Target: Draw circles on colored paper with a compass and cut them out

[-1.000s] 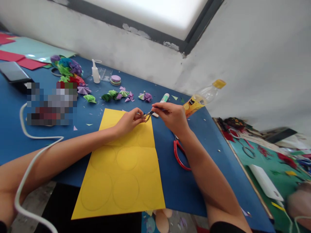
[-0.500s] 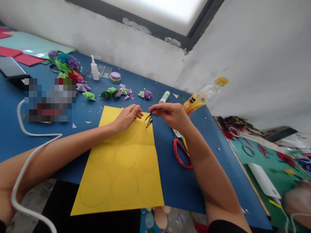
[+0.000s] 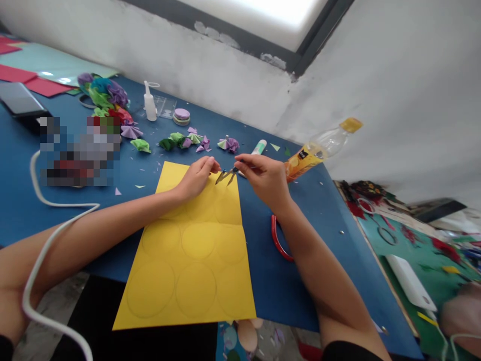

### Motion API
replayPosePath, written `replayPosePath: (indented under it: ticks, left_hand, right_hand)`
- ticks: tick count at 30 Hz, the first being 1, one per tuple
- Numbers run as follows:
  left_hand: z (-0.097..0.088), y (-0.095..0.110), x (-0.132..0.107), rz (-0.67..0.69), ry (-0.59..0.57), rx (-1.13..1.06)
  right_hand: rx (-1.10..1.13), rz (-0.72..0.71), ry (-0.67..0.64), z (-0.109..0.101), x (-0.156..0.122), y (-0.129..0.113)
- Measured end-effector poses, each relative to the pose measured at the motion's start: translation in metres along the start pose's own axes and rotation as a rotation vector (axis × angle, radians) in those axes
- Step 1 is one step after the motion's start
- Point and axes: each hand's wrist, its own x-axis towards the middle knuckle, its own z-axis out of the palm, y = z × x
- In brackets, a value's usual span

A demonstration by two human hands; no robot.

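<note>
A small drawing compass (image 3: 233, 171), with its two legs spread, is pinched by its top in my right hand (image 3: 265, 179). My left hand (image 3: 197, 176) comes in from the left, its fingers bent and closed together at the small blue screw on one leg. Beneath both lies a yellow paper sheet (image 3: 195, 306) with a crosswise fold and several circles drawn in pencil. The compass points hang over the sheet's far right part. Red-handled scissors (image 3: 277, 239) lie to the right, partly covered by my right forearm.
A juice bottle (image 3: 323, 148) lies tilted at the back right, near a glue stick (image 3: 259, 147). Crumpled paper flowers (image 3: 176, 140), a white squeeze bottle (image 3: 149, 105) and a phone (image 3: 21, 99) are farther back. A white cable (image 3: 35, 271) crosses my left arm.
The compass has swung so its legs point more to the left and open wider. My left fingertips have closed in on one leg. The view has shifted slightly.
</note>
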Motion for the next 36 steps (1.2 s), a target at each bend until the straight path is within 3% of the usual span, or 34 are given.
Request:
replayPosePath:
  ticks: [7, 10, 17, 36]
  left_hand:
    - [0.001, -0.003, 0.000, 0.018, 0.012, -0.042]
    - [0.001, 0.000, 0.000, -0.003, 0.005, -0.036]
    - [0.000, 0.000, -0.001, -0.019, -0.008, -0.032]
    - [0.001, 0.005, -0.003, -0.046, -0.016, -0.010]
  right_hand:
    - [-0.026, -0.081, 0.041, 0.008, -0.003, -0.003]
    - [0.006, -0.051, 0.016, 0.005, -0.001, 0.000]
    - [0.147, 0.025, -0.179, -0.008, 0.005, 0.008]
    - [0.285, 0.095, -0.192, -0.015, 0.009, 0.031]
